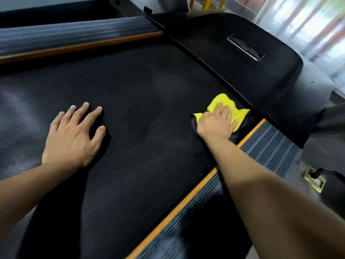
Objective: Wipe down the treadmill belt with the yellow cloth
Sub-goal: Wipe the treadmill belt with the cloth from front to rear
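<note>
The black textured treadmill belt fills the middle of the head view. My right hand presses flat on the yellow cloth at the belt's far right corner, next to the motor cover and the right side rail. Much of the cloth is hidden under the hand; a dark edge of it shows below the palm. My left hand lies flat on the belt at the left, fingers spread, holding nothing.
Ribbed grey side rails with orange trim run along the belt's right and far left edges. The glossy black motor cover rises beyond the cloth. A brass floor fitting sits on the floor at right.
</note>
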{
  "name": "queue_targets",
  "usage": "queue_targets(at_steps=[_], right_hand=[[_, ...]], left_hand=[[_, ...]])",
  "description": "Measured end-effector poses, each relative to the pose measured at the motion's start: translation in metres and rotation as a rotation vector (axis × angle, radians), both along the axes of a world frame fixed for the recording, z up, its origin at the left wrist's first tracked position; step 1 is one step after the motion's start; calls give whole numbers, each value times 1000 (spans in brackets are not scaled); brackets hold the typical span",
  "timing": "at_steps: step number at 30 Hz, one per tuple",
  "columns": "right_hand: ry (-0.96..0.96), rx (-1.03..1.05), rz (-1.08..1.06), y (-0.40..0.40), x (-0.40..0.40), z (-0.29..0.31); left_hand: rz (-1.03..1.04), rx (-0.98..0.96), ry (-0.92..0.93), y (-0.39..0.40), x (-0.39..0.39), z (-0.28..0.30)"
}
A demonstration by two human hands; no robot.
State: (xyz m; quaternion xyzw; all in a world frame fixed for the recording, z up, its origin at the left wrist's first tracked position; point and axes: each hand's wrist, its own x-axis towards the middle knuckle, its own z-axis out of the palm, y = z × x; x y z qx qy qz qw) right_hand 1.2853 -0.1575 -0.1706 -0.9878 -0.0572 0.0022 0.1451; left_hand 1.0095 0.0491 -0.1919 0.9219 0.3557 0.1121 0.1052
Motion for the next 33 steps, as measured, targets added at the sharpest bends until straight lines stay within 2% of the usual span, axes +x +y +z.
queue_targets(at_steps=[5,9,11,14,16,19,21,24,29,33], right_hand=[[14,-24,0,-3,20,2],[-31,-64,132,12,-50,0],[-67,-47,299,27,-118,-4],[-86,6,657,47,-226,-8],[-60,-7,819,51,-260,-8],[-90,-26,995,46,-239,-8],[-111,-28,1070,47,-210,-9],[-113,-42,999,73,-169,-12],[-94,-91,892,125,-124,-11],[-173,-64,932,120,-152,-10]], left_hand=[[10,-3,32,-2,3,2],[18,-2,29,-3,3,3],[22,2,25,-5,3,5],[19,-15,-21,-3,2,4],[4,-71,-67,1,-1,6],[-35,-139,-87,9,-16,13],[-62,-82,-40,13,-32,12],[-14,-5,55,23,-64,11],[121,26,108,59,-107,15],[139,26,141,94,-117,16]])
